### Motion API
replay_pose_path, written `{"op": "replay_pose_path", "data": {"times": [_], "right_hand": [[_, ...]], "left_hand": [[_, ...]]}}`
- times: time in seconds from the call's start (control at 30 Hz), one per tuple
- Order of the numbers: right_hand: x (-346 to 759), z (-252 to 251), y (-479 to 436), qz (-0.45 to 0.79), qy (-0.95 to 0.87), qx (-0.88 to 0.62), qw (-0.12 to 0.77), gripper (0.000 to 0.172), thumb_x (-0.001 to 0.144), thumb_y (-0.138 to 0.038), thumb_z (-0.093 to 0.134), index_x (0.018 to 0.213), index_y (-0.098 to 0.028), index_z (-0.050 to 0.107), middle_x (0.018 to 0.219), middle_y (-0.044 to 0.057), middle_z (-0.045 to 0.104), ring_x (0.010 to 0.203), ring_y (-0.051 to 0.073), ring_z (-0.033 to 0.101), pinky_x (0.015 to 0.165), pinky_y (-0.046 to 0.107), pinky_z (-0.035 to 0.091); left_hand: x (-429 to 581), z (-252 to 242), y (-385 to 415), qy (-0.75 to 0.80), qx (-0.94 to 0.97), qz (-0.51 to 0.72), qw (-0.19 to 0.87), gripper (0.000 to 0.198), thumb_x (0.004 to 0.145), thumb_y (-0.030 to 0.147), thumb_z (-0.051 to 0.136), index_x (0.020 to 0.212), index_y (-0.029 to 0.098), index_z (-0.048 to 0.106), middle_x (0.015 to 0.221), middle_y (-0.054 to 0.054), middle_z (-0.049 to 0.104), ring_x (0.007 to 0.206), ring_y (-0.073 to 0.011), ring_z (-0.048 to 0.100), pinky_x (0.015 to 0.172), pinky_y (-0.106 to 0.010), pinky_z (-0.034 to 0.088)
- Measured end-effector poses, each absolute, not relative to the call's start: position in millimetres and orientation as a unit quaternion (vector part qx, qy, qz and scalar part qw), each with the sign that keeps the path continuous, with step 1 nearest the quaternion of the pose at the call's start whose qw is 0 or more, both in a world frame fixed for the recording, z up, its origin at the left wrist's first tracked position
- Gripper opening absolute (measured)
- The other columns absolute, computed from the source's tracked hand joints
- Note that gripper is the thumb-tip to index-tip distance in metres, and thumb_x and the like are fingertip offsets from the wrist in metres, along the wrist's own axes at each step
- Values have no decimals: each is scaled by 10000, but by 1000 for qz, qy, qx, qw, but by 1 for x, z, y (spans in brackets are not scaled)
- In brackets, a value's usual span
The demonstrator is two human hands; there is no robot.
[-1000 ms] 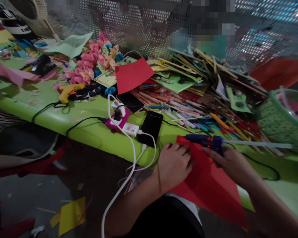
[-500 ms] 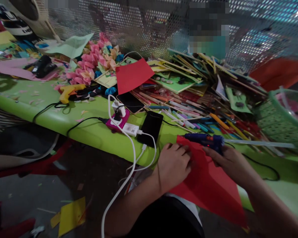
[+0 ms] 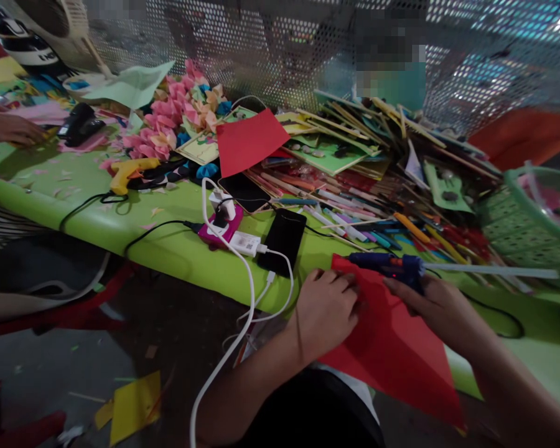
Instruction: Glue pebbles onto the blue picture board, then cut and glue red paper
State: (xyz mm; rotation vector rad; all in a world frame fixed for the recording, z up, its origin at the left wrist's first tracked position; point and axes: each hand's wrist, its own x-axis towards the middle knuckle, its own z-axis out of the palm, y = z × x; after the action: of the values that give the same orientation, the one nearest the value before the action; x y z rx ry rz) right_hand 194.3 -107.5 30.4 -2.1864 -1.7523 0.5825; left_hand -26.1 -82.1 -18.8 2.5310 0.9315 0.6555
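Observation:
My right hand (image 3: 441,308) is wrapped around the grip of a dark blue hot glue gun (image 3: 396,266). A long clear glue stick (image 3: 499,270) juts from the gun's back, and a small red light glows on its body. The nozzle points left, close over the top corner of a sheet of red paper (image 3: 401,354). My left hand (image 3: 326,311) lies on the left edge of this sheet, fingers curled and pressed together on it. Its fingertips are partly hidden. The sheet slopes down over the table's front edge toward my lap.
A black phone (image 3: 282,242), a magenta power strip (image 3: 221,227) and a white cable (image 3: 252,292) lie left of my hands. Behind are pens (image 3: 345,224), cards (image 3: 331,155) and another red sheet (image 3: 252,143). A green basket (image 3: 527,218) stands right. Another person's hand (image 3: 16,127) is far left.
The glue gun and my right hand have shifted slightly right. My left hand has stayed put. Another person's hand has come in at the far left, and the pink paper there has moved.

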Motion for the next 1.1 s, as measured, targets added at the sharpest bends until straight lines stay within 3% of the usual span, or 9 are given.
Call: {"op": "replay_pose_path", "data": {"times": [0.23, 0.47, 0.8, 1.1], "right_hand": [[189, 28, -104, 211, -618, -741, 156, 468, 859, -696, 554, 718, -256, 629, 462, 15, 574, 466, 220, 543, 485, 334, 374], [211, 28, -120, 197, -591, -772, 125, 546, 798, -777, 518, 590, -274, 547, 439, 27, 545, 420, 209, 502, 466, 343, 346], [198, 30, -114, 192, -603, -760, 148, 476, 841, -705, 550, 669, -263, 580, 402, -2, 485, 432, 212, 507, 462, 332, 339], [213, 31, -127, 175, -590, -776, 137, 538, 803, -756, 534, 571, -271, 529, 414, 24, 519, 407, 198, 494, 445, 326, 328]], "left_hand": [[-27, -17, -81, 330, 898, 223, 188, 264, 1039, 349, 506, 1148, 206, 701, 1286, -38, 717, 1160, -211, 604, 957, -434, 433], [-26, -18, -82, 331, 893, 238, 193, 280, 1048, 346, 484, 1140, 204, 706, 1275, -45, 720, 1184, -213, 600, 987, -432, 446], [-25, -21, -82, 333, 889, 259, 177, 256, 1040, 326, 511, 1152, 204, 707, 1281, -32, 727, 1168, -203, 619, 962, -425, 452], [-26, -20, -83, 339, 890, 248, 179, 264, 1038, 364, 524, 1160, 217, 707, 1314, -38, 713, 1218, -213, 607, 990, -433, 456]]}}
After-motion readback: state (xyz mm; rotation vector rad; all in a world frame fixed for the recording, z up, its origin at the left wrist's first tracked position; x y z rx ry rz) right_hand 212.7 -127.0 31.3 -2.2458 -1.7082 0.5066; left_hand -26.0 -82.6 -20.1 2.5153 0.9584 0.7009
